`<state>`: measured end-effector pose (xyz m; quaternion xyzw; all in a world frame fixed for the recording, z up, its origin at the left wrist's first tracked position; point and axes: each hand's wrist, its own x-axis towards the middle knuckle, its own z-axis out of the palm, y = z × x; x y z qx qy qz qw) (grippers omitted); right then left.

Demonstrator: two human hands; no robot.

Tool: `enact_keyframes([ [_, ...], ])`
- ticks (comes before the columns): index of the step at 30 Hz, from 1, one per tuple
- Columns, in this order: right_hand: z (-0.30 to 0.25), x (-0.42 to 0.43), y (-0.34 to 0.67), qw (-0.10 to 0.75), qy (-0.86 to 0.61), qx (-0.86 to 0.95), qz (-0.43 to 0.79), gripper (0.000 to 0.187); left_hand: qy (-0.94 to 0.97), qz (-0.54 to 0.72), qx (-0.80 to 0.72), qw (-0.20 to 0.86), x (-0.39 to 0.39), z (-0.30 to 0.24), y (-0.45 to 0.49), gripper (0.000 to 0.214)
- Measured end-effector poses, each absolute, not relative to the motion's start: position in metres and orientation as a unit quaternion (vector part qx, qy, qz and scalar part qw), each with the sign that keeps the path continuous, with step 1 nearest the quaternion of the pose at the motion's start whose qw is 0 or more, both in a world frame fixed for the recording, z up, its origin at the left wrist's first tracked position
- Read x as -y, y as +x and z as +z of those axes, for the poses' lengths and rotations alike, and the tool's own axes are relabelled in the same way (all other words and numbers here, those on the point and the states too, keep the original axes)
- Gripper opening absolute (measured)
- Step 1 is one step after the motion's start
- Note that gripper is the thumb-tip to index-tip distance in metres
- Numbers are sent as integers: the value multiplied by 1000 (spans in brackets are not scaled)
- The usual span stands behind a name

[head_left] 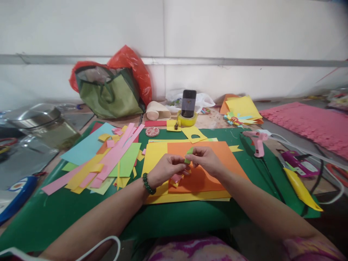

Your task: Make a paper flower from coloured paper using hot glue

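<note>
My left hand (167, 167) and my right hand (207, 159) meet over an orange paper sheet (214, 159) that lies on yellow sheets (153, 154). Both pinch a small light-green paper piece (188, 155) between the fingertips. A few small pink and yellow scraps (176, 178) lie under my left hand. A green bead bracelet (148, 184) circles my left wrist.
Everything lies on a green mat (81, 214). A heap of pink, yellow and green paper strips (108, 159) lies to the left. A pink glue gun (257, 140) and a yellow tool (300, 188) lie to the right. A phone (188, 103) stands in a yellow tape roll (187, 120) behind.
</note>
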<state>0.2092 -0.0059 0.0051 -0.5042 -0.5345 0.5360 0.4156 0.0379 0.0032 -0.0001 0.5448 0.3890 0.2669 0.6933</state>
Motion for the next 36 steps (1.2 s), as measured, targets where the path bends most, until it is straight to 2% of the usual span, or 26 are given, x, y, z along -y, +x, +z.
enact_keyframes([
  [12, 1, 6, 205, 420, -524, 523, 525, 44, 544, 268, -389, 693, -5, -2, 38, 40],
  [32, -1, 7, 202, 431, -535, 512, 515, 47, 545, 254, -420, 680, -4, 4, 37, 34],
  [36, 1, 8, 204, 419, -521, 519, 532, 41, 557, 248, -420, 672, -4, 3, 36, 32],
])
